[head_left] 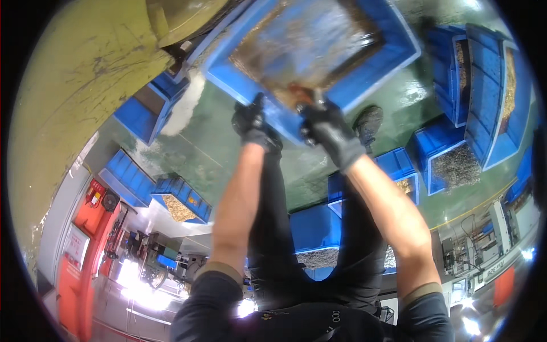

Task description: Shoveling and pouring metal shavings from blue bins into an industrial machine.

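Blue crates [450,165] around held bin [313,54]

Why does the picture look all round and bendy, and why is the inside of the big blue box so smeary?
In the head view, the fisheye lens bends straight edges toward the dark round rim. The blue crate held by the gloved left hand and right hand is smeared by motion blur and shows glare inside. Bright lights wash out the lower corners.
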